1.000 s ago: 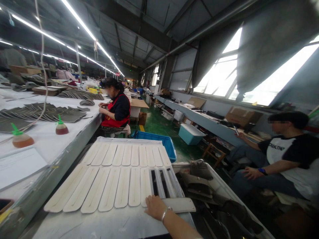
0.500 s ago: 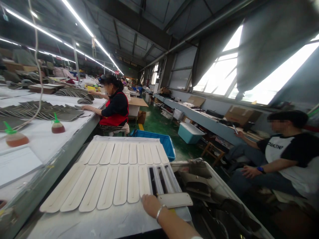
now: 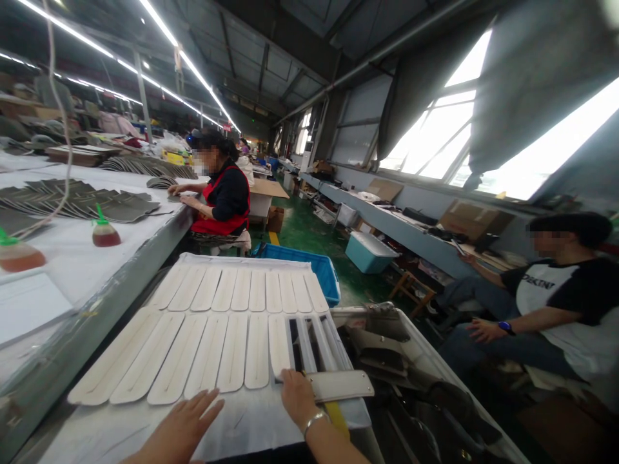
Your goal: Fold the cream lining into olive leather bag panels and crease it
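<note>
A: What is the left hand (image 3: 186, 422) doing?

B: It lies low over the desk (image 3: 251, 430), palm down. Its fingers are spread wide and point toward the slotted board (image 3: 312, 341). It holds nothing. I cannot tell if it touches the white sheet.

A: And the right hand (image 3: 297, 394)?

B: It sits just in front of the slotted board. Its fingers are pressed together and rest on the left end of a pale strip (image 3: 341, 385). I cannot see if the thumb grips under it. A thin silver bangle (image 3: 314, 419) is on the wrist.

A: What is the strip like?

B: It is long, flat and smooth, cream-grey, with round corners. It lies sideways across the near end of the slotted board.

A: And the board?

B: It is white and hard-looking, with long, thin, dark slots.

A: What is left of the board?

B: Cream strips (image 3: 213, 351) lie side by side like fence boards. Each has round ends and a thin line down the middle. A second row (image 3: 242, 290) lies just past the board.

A: And right of it?

B: A pale bin (image 3: 425, 348) stands just beside the board. It holds dark, floppy pieces (image 3: 382, 361) that look soft and bent. A blue crate (image 3: 309, 267) of hard plastic stands on the floor, farther past the board.
</note>
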Demonstrator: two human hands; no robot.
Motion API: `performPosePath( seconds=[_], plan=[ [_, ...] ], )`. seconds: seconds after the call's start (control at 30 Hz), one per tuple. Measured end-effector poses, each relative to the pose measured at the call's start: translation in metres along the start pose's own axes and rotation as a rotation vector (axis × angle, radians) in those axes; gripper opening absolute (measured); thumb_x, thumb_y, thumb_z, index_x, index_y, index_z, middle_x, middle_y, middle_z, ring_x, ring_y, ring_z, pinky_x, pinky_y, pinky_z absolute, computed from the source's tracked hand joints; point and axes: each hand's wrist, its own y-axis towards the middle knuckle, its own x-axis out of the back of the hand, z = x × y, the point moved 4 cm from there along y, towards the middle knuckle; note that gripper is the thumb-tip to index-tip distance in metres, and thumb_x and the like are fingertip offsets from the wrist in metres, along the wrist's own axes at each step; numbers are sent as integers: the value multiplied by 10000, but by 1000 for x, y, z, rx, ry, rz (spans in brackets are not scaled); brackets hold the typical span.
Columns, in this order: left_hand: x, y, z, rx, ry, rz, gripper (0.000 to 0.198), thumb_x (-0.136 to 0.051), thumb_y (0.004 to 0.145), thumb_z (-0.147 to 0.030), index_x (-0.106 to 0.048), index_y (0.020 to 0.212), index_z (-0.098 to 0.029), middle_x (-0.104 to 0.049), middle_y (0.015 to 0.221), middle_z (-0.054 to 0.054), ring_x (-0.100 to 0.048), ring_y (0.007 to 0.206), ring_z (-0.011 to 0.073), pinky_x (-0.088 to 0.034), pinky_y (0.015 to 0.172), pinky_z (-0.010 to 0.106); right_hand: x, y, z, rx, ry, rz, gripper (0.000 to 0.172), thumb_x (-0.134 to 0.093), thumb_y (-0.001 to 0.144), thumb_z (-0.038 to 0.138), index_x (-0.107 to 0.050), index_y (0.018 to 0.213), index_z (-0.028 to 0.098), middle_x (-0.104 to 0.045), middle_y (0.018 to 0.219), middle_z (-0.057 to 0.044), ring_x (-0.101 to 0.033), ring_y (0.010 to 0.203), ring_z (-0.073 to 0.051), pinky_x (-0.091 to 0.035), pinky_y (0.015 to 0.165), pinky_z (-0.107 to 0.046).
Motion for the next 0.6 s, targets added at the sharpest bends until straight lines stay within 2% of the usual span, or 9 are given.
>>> performPosePath(
  seconds=[0.07, 0.17, 0.27, 0.37, 0.47, 0.53, 0.57, 0.6],
  plan=[
    [-14, 25, -19, -65, 100, 123, 879, -670, 606, -163, -270, 1384, -250, -175, 1477, 84, -173, 1340, 323, -190, 1067, 528, -1, 4, 7, 41, -9, 11, 232, -484, 777, 67, -572, 982, 129, -619, 932, -125, -585, 850, -258, -467, 668, -341],
    [-45, 56, -37, -137, 205, 215, 754, -492, 705, -46, -259, 1384, -278, -204, 1463, 83, -211, 1325, 334, -248, 993, 619, 5, 15, 0, 109, -10, 28, 172, -489, 766, 39, -594, 859, 139, -621, 869, -92, -585, 807, -222, -464, 660, -308],
    [-76, 74, -36, -208, 237, 201, 730, -433, 722, -5, -290, 1374, -298, -256, 1446, 103, -281, 1290, 367, -340, 915, 635, 12, 23, -17, 135, -6, 24, 159, -459, 814, 60, -586, 844, 151, -618, 856, -68, -583, 824, -188, -458, 708, -282],
    [-92, 80, -25, -284, 206, 98, 678, -451, 740, -31, -339, 1356, -291, -302, 1432, 122, -310, 1274, 379, -374, 889, 625, 12, 24, -20, 136, -7, 31, 159, -448, 845, 97, -587, 891, 159, -623, 854, -60, -588, 829, -170, -459, 730, -266],
    [-85, 69, -19, -329, 141, 73, 671, -574, 710, -131, -369, 1342, -227, -319, 1422, 161, -325, 1260, 401, -385, 888, 609, 14, 19, -1, 168, 10, 29, 251, -484, 810, 109, -584, 1034, 165, -640, 929, -80, -589, 892, -196, -472, 782, -304],
    [-67, 53, -16, -321, 66, 68, 862, -721, 576, -235, -346, 1347, -143, -270, 1428, 223, -328, 1243, 438, -407, 886, 574, 20, 11, 12, 217, 47, 2, 353, -491, 773, 111, -577, 1111, 161, -632, 1028, -121, -570, 988, -245, -468, 837, -367],
    [-54, 45, -12, -293, 38, 65, 907, -748, 544, -307, -351, 1339, -125, -256, 1428, 238, -350, 1231, 436, -431, 877, 537, 22, 7, 13, 253, 76, -14, 349, -485, 752, 114, -611, 1072, 172, -633, 1042, -136, -568, 1004, -267, -465, 852, -398],
    [-41, 36, -5, -252, 24, 50, 878, -728, 574, -368, -353, 1338, -152, -235, 1447, 206, -345, 1249, 397, -427, 906, 489, 21, 5, 11, 283, 108, -31, 328, -484, 733, 124, -649, 1012, 173, -640, 1021, -163, -574, 992, -302, -467, 847, -440]
  ],
)
